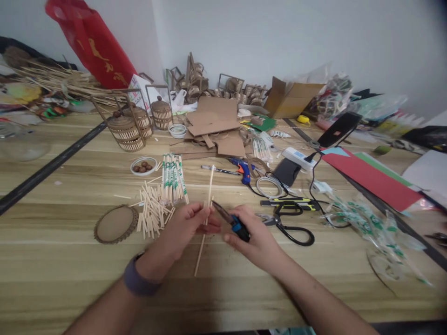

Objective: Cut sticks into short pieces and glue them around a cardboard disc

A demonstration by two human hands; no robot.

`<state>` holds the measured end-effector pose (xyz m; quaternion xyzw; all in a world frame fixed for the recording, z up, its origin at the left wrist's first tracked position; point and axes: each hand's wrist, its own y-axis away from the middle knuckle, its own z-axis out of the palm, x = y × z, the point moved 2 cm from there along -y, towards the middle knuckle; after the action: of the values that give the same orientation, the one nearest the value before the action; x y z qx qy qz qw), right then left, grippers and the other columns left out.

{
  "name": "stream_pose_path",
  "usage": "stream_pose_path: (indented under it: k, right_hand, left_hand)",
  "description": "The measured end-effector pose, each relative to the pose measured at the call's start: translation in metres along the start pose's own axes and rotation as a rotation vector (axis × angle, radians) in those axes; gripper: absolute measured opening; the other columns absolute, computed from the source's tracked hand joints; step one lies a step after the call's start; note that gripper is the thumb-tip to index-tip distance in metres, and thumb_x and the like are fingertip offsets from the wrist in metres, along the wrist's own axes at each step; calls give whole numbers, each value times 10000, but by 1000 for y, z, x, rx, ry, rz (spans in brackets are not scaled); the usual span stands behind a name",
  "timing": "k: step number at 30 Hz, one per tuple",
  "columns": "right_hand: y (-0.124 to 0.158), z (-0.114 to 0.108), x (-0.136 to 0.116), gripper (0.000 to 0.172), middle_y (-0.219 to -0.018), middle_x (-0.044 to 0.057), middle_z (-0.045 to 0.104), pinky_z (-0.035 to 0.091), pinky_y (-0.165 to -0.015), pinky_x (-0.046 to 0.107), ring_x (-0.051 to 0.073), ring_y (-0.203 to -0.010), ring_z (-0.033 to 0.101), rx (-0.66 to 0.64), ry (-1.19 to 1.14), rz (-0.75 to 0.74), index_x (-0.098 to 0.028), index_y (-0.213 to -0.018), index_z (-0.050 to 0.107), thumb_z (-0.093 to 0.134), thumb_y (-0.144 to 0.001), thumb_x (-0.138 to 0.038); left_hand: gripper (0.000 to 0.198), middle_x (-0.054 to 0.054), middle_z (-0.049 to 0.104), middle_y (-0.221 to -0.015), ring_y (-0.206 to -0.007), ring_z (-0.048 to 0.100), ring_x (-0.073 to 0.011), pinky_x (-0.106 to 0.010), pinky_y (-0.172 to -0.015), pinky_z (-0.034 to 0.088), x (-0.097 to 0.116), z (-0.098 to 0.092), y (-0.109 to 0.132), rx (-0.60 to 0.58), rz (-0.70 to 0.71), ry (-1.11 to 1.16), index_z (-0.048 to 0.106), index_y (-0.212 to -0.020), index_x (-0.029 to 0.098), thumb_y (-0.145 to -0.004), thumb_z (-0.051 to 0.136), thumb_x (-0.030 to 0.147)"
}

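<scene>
My left hand (195, 221) pinches a thin wooden chopstick (211, 184), held nearly upright; its lower part shows below the fingers. A short stick piece seems to lie alongside it at the fingertips. In my right hand (256, 237) are pliers (239, 228) with black and blue handles. Their jaws point at the chopstick just above my left fingertips; whether they touch it I cannot tell. To the left lie a heap of short cut sticks (152, 209), paper-wrapped chopsticks (172, 179) and a round cardboard disc (116, 224) with a ridged edge.
Black-handled scissors (296, 235), a utility knife (303, 204) and a blue glue gun (244, 170) lie to the right. Farther back are cardboard sheets (214, 116), small lidded baskets (125, 132) and a ring of brown beads (143, 166). Torn wrappers (370, 218) lie at far right.
</scene>
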<state>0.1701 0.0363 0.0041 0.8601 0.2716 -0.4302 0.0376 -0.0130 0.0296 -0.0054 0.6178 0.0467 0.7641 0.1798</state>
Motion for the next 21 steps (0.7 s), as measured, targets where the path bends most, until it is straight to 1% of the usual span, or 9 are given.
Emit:
stream_pose_path:
  k: [1,3,6,8,14,18,21]
  right_hand:
    - [-1,-4,0,248,-926,53,614,481,-772,326,207,-866,579,-39,-40,50,-190,-1044,599,637,-844,-331]
    - [-2,-10,1,221,-891,27,626,463,-746,293,183,-827,573,-131,-127,145,-188,-1011,612,606,-858,-347]
    - [-4,-15,0,187,-805,-6,598,440,-691,260,160,-768,540,-269,-243,219,-185,-915,630,606,-847,-358]
    - [-4,-16,0,190,-750,-18,561,417,-654,251,150,-730,513,-322,-301,258,-180,-861,627,612,-835,-368]
    - [-2,-12,2,229,-789,-13,573,394,-670,255,149,-745,513,-342,-380,337,-184,-915,645,623,-807,-384]
    - [-1,-9,3,225,-818,-7,607,402,-685,257,152,-764,534,-361,-427,354,-191,-938,662,628,-787,-355]
    - [-1,-9,2,228,-840,-4,625,419,-712,265,159,-788,550,-365,-467,366,-199,-958,668,632,-779,-335]
  left_hand:
    - [436,-45,714,-771,-720,692,-203,-323,-709,529,5,-5,1,25,-2,-22,619,-854,156,-724,701,565]
    - [448,-42,714,-757,-701,698,-203,-324,-698,530,13,-12,2,39,-1,-64,604,-853,159,-727,695,580]
    - [448,-43,718,-749,-692,704,-207,-325,-686,536,19,-14,5,-10,-1,-119,593,-838,164,-724,690,587]
    - [438,-41,720,-738,-684,704,-204,-316,-668,538,19,-13,6,-40,-2,-145,597,-833,167,-731,681,584]
    - [408,-39,718,-712,-630,688,-175,-288,-625,538,14,-7,7,-149,-1,-224,609,-778,160,-791,630,567]
    - [404,-37,714,-712,-622,681,-162,-268,-609,529,9,-2,6,-210,-12,-235,635,-820,154,-820,606,556]
    - [410,-38,705,-702,-604,674,-154,-262,-602,525,7,1,6,-245,-25,-235,645,-840,144,-816,610,552]
